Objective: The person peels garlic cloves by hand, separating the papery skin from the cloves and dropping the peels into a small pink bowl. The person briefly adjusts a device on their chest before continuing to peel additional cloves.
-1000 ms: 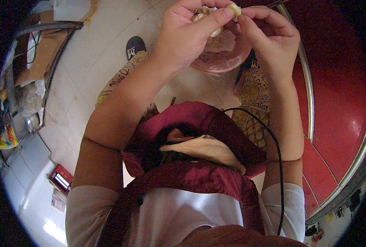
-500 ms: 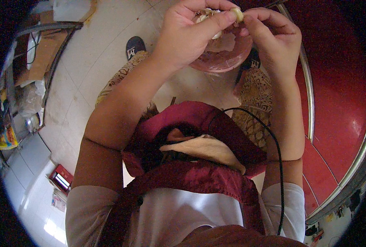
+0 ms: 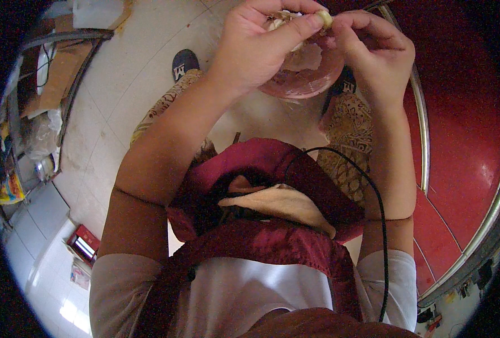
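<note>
Over a pinkish see-through bowl point(image 3: 312, 84), my left hand point(image 3: 253, 50) pinches a pale garlic clove point(image 3: 325, 20) between thumb and fingers. Just to the right of the clove is my right hand point(image 3: 379, 53), its thumb and forefinger drawn together in a pinch. Whatever lies between those fingertips is too small to make out. Papery garlic skins point(image 3: 308, 59) line the inside of the bowl, and whitish pieces show behind my left thumb. My left hand covers part of the bowl.
A red cabinet front point(image 3: 458, 112) with a metal trim stands on the right. At the left, a rack point(image 3: 64, 39) holds cardboard and plastic bags. Below the bowl lie the tiled floor point(image 3: 115, 90) and my shoes. A black cable point(image 3: 382, 225) runs along my right arm.
My right hand has moved slightly right, away from the clove, and its fingertips have come off it. My left hand stays in place with the clove.
</note>
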Demonstrator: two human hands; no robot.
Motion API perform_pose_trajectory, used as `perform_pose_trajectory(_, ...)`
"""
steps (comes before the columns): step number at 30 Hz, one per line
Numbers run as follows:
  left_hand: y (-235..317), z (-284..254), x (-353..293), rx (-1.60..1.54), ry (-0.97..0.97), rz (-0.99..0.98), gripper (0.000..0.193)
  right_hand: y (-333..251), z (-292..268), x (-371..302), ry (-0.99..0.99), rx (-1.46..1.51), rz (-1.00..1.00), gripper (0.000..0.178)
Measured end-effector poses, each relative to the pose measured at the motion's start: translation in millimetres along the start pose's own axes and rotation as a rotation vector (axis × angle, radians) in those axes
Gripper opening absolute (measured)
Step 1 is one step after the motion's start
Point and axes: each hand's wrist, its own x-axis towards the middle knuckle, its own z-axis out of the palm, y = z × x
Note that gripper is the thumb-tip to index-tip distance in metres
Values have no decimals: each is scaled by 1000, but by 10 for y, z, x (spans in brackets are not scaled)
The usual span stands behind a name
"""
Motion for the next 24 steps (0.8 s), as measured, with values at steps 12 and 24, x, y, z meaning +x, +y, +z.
perform_pose_trajectory(12,-82,87,-13,6,-24,132,17,7,-17,6,-84,168,-24,8)
perform_pose_trajectory(24,-60,94,22,70,-119,313,16,-145,56,-5,-159,447,60,13)
